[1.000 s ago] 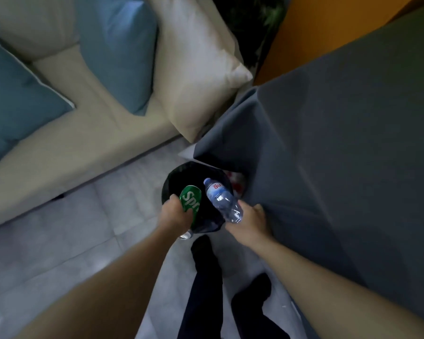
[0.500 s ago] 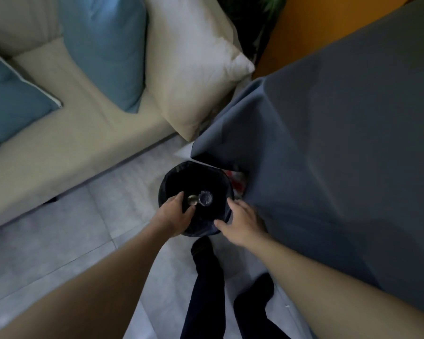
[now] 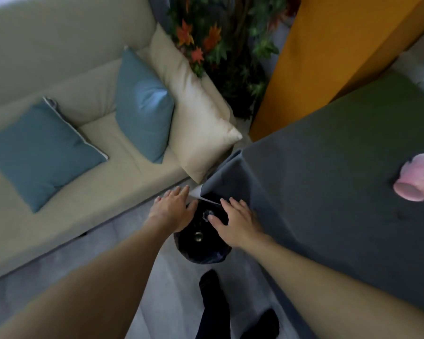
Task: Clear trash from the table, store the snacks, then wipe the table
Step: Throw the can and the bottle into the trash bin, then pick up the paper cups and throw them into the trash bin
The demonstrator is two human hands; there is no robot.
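A black trash bin [image 3: 207, 255] stands on the floor at the corner of the table. Inside it I see the end of the can [image 3: 198, 236] and the cap end of the plastic bottle [image 3: 208, 214]. My left hand [image 3: 173, 211] hovers over the bin's left side, fingers spread and empty. My right hand [image 3: 233, 222] hovers over its right side, also spread and holding nothing. The table [image 3: 328, 192] is covered by a grey cloth. A pink cloth [image 3: 419, 177] lies on it at the right edge of view.
A cream sofa [image 3: 96, 172] with two blue cushions and a cream cushion runs along the left. A plant with orange leaves [image 3: 220, 45] stands behind it, beside an orange panel [image 3: 328, 57]. My dark-socked feet [image 3: 216, 309] stand on the grey tiled floor.
Both hands let go of the green can and the bottle, which dropped into the bin. The hands then rose with fingers spread, and my view lifted toward the table.
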